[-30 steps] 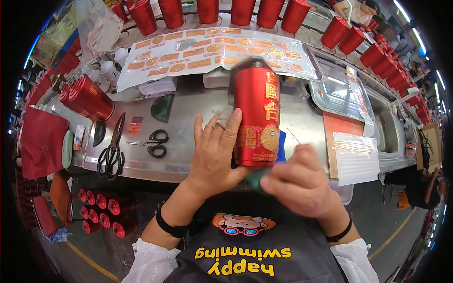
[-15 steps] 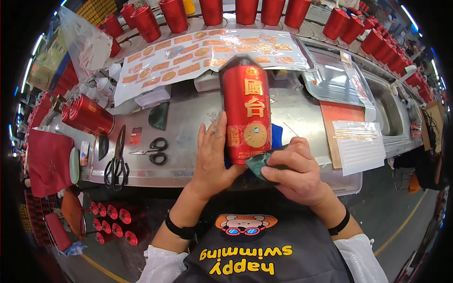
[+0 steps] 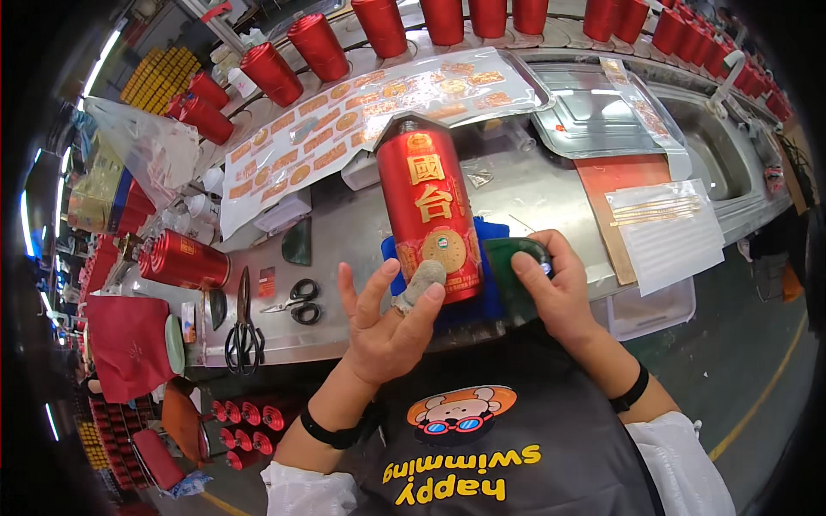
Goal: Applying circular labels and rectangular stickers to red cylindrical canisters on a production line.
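— Since a moment ago, what has changed?

— Upright now, the red cylindrical canister (image 3: 433, 217) stands on the blue cloth (image 3: 482, 297) near the front edge of the steel workbench (image 3: 551, 185); before, I held it up off the bench. My left hand (image 3: 387, 331) has let go of its side, so the gold round label faces me.

— How far along does it look?

— I'd judge the canister's front labels are on and being pressed flat. Many more red canisters (image 3: 318, 43) wait along the far edge, and one lies on its side at the left (image 3: 185, 260), so plenty seems left.

— And your hands?

— Left hand is spread, palm toward the canister, fingers fanned; only the thumb, wearing a grey cot (image 3: 422, 279), presses against the lower front by the round label. Right hand (image 3: 555, 288) is curled around a dark green pad (image 3: 509, 279), gripping it just right of the canister's base. Both forearms come up from the near edge.

— Anything else close by?

— Scissors (image 3: 297, 301) and black shears (image 3: 243, 331) lie to the left; sheets of gold stickers (image 3: 361, 116) lie beyond the canister
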Motion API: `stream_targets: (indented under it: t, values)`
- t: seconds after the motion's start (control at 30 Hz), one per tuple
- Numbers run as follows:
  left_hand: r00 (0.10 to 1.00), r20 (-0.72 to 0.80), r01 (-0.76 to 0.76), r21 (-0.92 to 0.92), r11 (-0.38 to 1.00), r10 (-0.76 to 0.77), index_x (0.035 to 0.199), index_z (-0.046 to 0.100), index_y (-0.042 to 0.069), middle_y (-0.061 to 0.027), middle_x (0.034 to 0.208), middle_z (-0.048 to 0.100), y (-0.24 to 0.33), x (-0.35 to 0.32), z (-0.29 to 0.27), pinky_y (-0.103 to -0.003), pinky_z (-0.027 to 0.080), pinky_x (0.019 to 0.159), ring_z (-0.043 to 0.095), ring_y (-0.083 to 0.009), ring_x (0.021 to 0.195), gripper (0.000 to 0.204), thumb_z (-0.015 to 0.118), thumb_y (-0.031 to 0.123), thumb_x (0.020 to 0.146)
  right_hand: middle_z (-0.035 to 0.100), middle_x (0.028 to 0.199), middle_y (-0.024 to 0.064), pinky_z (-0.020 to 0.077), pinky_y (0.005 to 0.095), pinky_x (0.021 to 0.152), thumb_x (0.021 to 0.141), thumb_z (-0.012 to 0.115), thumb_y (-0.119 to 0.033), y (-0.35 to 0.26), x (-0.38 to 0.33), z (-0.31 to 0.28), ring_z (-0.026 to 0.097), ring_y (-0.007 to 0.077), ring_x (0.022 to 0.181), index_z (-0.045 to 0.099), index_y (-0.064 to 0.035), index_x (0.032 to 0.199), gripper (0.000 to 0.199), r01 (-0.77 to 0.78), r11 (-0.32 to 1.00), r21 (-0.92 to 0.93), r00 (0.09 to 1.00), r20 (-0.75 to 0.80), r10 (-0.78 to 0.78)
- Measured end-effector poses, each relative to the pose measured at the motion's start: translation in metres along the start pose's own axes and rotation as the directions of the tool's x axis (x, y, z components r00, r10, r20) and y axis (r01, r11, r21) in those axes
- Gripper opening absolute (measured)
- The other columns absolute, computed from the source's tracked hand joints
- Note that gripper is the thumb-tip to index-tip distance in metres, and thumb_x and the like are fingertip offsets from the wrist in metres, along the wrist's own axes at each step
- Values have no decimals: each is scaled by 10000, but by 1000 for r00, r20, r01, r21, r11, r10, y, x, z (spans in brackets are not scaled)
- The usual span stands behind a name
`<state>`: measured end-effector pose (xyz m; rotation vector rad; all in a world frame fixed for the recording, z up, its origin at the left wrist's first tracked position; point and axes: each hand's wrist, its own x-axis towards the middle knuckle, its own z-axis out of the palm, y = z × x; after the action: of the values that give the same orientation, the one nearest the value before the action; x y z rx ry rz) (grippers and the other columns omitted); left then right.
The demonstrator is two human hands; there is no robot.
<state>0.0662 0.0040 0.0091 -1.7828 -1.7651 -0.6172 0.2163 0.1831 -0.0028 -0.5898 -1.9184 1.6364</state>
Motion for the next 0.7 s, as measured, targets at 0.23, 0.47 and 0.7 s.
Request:
stream_targets:
  t: [0.23, 0.47, 0.7]
  values:
    - [978, 173, -135, 115, 984, 114, 1211, 596, 205, 55, 894, 645, 7, 27, 1, -589, 134, 1123, 452, -186, 1229, 383, 532, 168, 835, 565, 816, -20, 431, 184, 645, 919, 625, -160, 5, 2, -6, 495, 31, 724, 530, -22, 981, 178, -55, 929, 365, 997, -35, 73]
    - [985, 11, -175, 62, 983, 174, 1157, 620, 204, 76, 805, 626, 10, 23, 11, -584, 124, 1126, 488, -184, 1134, 344, 547, 177, 822, 595, 845, -1, 453, 204, 676, 893, 642, -135, -14, 9, -13, 526, 46, 753, 559, -12, 1019, 194, -59, 952, 300, 998, 19, 56]
    - [995, -3, 103, -36, 994, -104, 1153, 646, 134, -6, 991, 687, 15, 14, -6, -582, 88, 1135, 506, -234, 1123, 333, 612, 200, 829, 632, 827, 15, 469, 215, 687, 860, 662, -105, -38, 42, -7, 556, 58, 757, 600, -6, 1006, 187, 104, 992, 75, 987, 117, -112]
